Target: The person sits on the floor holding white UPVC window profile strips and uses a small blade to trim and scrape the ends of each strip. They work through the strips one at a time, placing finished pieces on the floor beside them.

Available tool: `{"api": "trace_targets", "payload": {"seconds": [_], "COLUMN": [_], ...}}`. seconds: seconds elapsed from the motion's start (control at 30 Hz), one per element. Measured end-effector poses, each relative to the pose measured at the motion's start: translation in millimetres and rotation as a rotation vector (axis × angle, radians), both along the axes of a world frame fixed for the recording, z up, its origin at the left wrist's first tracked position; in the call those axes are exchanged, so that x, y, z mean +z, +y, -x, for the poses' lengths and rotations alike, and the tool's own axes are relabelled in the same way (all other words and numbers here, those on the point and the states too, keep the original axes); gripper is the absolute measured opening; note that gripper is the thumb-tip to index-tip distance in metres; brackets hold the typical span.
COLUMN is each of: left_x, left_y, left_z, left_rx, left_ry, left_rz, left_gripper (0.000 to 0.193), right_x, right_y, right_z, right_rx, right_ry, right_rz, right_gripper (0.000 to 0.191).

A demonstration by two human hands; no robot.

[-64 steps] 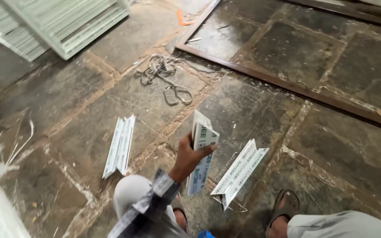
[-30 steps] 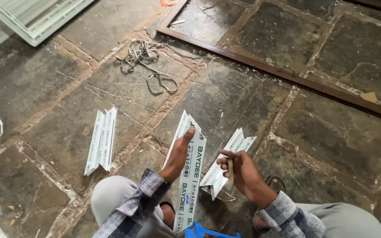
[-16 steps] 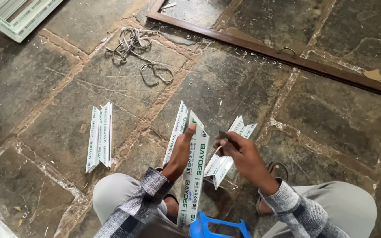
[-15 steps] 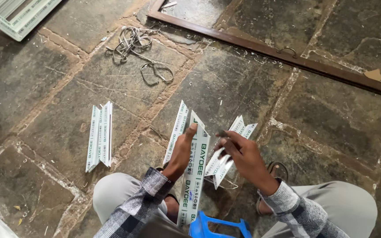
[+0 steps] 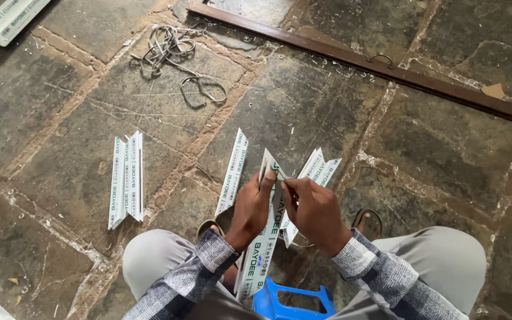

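left hand [image 5: 252, 204], right hand [image 5: 314, 207] close together, fingers curled.

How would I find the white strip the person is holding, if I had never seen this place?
Start at the dark stone slab floor and find the blue plastic stool at the bottom between the person's knees. Just above it, the left hand and right hand pinch one long white plastic strip with green print. Unlike the other white strips lying on the floor, this one is held.
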State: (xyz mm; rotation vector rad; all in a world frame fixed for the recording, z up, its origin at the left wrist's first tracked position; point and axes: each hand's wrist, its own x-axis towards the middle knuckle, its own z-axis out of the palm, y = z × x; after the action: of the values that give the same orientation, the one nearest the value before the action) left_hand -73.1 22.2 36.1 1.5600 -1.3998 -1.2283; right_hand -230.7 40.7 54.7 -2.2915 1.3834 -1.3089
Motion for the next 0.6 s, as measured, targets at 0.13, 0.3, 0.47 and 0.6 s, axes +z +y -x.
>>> {"api": "trace_targets", "payload": {"seconds": [0.13,0.3,0.47,0.6], "left_x": [6.3,6.7,5.8,6.0], "left_y": [3.5,5.1,7.0,7.3], "left_z": [-1.7,-0.4,1.7,1.8], "left_rx": [-0.022,-0.027,-0.026,-0.026], "left_ry": [0.004,-0.02,-0.036,-0.016], "left_rz": [-0.01,0.028,0.057,0.039], "left_gripper": [0.066,0.066,0.065,0.066], "right_x": [3.7,4.3,3.0,2.6], "right_y": [-1.4,-1.6,-1.2,-1.6], "right_z": [-1.7,0.6,4.1,5.1], "right_rx": [0.009,0.023,0.028,0.034], "right_ry": [0.029,0.026,0.048,0.04], "right_rz": [0.019,0.015,0.014,0.015], "right_gripper": [0.018,0.016,0.017,0.016]}}
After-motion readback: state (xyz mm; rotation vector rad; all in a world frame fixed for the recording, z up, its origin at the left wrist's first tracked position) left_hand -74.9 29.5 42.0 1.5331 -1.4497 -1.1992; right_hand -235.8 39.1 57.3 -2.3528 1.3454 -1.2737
